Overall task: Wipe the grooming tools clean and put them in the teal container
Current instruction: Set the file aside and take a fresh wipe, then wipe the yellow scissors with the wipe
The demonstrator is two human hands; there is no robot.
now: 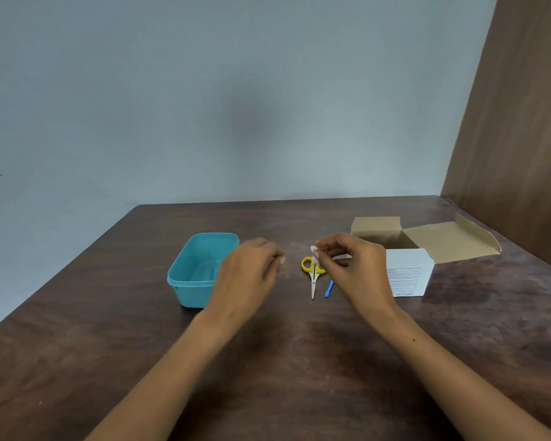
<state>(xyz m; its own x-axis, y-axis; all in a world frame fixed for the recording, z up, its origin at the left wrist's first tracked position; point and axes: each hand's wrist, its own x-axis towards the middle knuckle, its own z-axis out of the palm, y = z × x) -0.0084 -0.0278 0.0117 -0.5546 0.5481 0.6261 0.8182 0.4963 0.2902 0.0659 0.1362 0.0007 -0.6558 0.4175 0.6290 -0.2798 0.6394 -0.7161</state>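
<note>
A teal container (pixel 195 275) stands on the dark wooden table at centre left, and something pale lies inside it. My left hand (pixel 250 268) hovers beside its right wall, fingers loosely curled and holding nothing that I can see. My right hand (pixel 350 265) pinches a small white wipe (pixel 314 250) between thumb and fingertips. Just below that hand lie yellow-handled scissors (pixel 312 275), blades pointing toward me. A small blue tool (pixel 329 289) lies to their right, partly hidden by my right hand.
An open cardboard box (pixel 427 240) with its flap folded out sits at the back right. A white printed box (pixel 407 275) stands in front of it. A brown wooden panel (pixel 516 138) rises on the right. The wall runs behind the table's far edge.
</note>
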